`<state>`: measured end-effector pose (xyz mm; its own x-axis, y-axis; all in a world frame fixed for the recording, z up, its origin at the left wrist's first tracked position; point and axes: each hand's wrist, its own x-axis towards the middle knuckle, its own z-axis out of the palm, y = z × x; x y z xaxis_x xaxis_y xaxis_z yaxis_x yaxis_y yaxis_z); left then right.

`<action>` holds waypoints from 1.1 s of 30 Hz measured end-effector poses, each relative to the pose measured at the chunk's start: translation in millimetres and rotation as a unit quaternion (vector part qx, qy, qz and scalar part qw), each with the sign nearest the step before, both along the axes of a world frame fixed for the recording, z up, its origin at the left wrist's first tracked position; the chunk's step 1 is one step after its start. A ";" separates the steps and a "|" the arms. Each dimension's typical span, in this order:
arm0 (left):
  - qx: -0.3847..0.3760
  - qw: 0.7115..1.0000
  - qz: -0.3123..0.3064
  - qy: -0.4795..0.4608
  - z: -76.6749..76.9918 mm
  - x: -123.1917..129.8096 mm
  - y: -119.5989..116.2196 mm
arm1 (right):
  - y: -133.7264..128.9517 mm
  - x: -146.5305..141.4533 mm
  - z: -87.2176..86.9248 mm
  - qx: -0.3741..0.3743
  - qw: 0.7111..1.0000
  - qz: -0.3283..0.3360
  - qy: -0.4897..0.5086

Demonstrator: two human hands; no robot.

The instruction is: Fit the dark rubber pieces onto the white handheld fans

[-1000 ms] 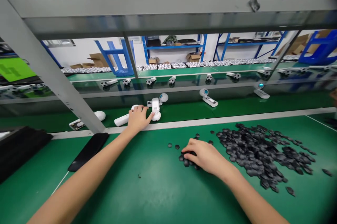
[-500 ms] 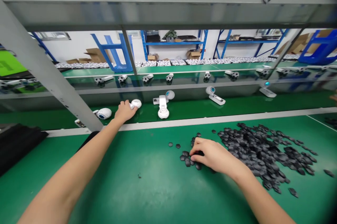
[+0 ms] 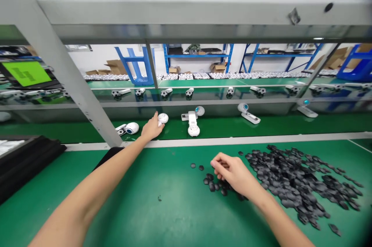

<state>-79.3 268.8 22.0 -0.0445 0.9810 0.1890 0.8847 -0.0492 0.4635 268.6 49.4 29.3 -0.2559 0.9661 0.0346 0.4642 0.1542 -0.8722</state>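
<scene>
My left hand (image 3: 152, 128) reaches to the belt behind the table, its fingers and thumb closed around the handle of a white ball-headed device (image 3: 163, 118). One finger points up beside the round head. Just to the right lies another white ball-headed device (image 3: 193, 129), and behind it one with a teal centre (image 3: 199, 111). Over the green table, my right hand (image 3: 229, 171) is held in a pinch; whatever is between the fingertips is too small to make out. Below it lies a small cluster of flat black pieces (image 3: 212, 187), partly covered by the hand.
A large heap of black polygonal pieces (image 3: 293, 177) spreads over the right of the table. A slanted grey post (image 3: 84, 96) and an overhead beam (image 3: 186, 11) frame the workspace. Black trays (image 3: 35, 162) are stacked at left. Football-patterned devices (image 3: 190, 92) line the far side.
My right hand has lifted off the black pieces, fingertips pinched. The devices on the belt have shifted right, and my left hand has moved along with its device. The view has tilted up.
</scene>
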 end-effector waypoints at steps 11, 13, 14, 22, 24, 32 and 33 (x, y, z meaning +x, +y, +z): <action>-0.103 0.905 -0.212 -0.355 23.8 62.9 -143.1 | -8.2 -23.7 -4.5 0.010 0.999 0.032 0.038; -0.160 0.875 -0.238 -0.389 5.8 76.8 -169.7 | -10.9 -30.6 -5.6 -0.011 0.998 0.036 0.055; -0.184 0.857 -0.246 -0.415 -3.1 81.4 -179.6 | -11.8 -33.2 -6.2 -0.019 0.997 0.037 0.059; -0.232 0.827 -0.248 -0.448 -17.3 79.2 -199.9 | -13.5 -37.5 -7.8 -0.057 0.997 0.013 0.048; -0.227 0.839 -0.254 -0.425 -11.3 78.3 -200.0 | -15.2 -41.4 -5.2 -0.066 0.997 0.013 0.041; -0.184 0.862 -0.292 -0.372 -13.7 84.6 -207.5 | -19.6 -65.4 -6.1 0.095 0.995 -0.017 -0.023; -0.181 0.864 -0.295 -0.365 -14.3 85.7 -208.9 | -20.2 -66.2 -8.0 0.111 0.993 -0.019 -0.026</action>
